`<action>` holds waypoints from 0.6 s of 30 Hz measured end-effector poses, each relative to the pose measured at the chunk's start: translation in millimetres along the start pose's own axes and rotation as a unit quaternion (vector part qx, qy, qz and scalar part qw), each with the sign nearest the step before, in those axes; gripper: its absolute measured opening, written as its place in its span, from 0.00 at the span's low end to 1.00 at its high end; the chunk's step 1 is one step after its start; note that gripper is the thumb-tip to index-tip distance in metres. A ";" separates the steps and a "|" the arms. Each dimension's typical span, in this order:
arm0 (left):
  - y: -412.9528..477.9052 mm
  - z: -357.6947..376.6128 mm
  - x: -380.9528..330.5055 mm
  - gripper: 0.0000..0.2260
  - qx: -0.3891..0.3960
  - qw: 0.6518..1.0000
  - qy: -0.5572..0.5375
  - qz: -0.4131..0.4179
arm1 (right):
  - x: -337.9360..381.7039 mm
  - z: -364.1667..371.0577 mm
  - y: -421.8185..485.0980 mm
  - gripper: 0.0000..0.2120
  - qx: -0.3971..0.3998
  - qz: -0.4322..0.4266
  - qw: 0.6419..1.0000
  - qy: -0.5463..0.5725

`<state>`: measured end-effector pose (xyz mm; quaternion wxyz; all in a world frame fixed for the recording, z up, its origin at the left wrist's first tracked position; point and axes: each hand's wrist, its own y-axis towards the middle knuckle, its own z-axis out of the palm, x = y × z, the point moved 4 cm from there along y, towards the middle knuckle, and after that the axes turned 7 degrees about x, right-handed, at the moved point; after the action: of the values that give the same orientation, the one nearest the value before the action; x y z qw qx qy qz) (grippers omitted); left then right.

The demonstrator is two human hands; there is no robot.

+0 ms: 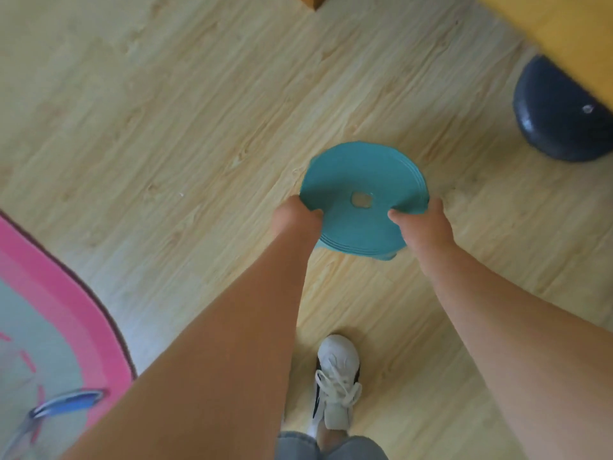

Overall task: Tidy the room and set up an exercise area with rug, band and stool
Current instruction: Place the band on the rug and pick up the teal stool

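Teal stool point(361, 175) between both hands point(295, 216) point(423, 225)

both bare arms reach forward and down from the lower edge toward the middle of the frame. the left hand point(295, 218) and the right hand point(423, 224) each grip an opposite edge of the round stool point(361, 175), thumbs on top, fingers hidden beneath.

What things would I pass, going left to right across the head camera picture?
pink rug → left hand → teal stool → right hand → dark blue ball
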<state>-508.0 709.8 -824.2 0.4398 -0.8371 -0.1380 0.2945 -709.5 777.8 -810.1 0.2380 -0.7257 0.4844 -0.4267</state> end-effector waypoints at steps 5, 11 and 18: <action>-25.4 -47.8 74.5 0.14 -0.035 0.996 -0.058 -0.056 | 59.1 54.0 -32.3 0.26 0.050 -0.077 0.989 -0.117; -57.0 -111.7 172.8 0.14 -0.092 0.980 -0.135 -0.111 | 104.0 156.8 -83.4 0.26 0.096 -0.144 0.968 -0.180; -82.0 -166.6 301.1 0.12 -0.164 0.942 -0.228 -0.184 | 132.2 296.9 -142.8 0.24 0.187 -0.231 0.922 -0.248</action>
<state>-166.0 795.3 -795.8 0.2999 -0.7681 -0.4322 0.3650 -363.8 697.4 -805.4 0.3768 -0.8422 0.1403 -0.3592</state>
